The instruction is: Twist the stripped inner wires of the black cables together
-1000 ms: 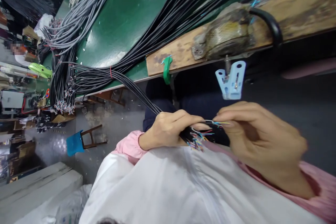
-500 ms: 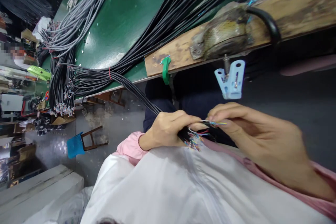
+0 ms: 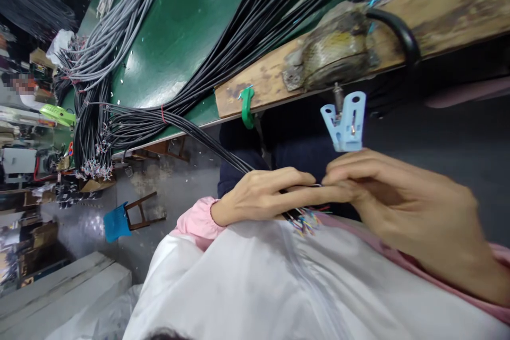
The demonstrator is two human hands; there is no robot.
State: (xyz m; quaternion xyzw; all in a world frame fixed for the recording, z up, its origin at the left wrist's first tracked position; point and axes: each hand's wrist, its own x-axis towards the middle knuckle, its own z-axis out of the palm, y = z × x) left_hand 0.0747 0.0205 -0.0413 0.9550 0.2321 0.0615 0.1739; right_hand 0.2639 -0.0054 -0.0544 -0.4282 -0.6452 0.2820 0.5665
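My left hand (image 3: 263,196) is closed around the end of a bundle of black cables (image 3: 207,135) that runs down from the green table (image 3: 187,26) to my lap. Thin coloured wire ends (image 3: 306,221) fan out below its fingers. My right hand (image 3: 402,212) meets it fingertip to fingertip, pinching one of the thin wires where the fingers touch; the pinched wire is mostly hidden. Both hands rest above my white apron (image 3: 279,281), and pink sleeves show at both wrists.
Grey cables (image 3: 115,21) and more black cables lie across the table. A wooden bar (image 3: 438,5) carries a taped block, a light blue clip (image 3: 346,121) and a green clip (image 3: 247,107). A blue stool (image 3: 119,219) stands on the floor at left.
My left fingers have stretched out to the right and now meet my right fingertips. The coloured wire tips that stuck out between the hands are now covered.
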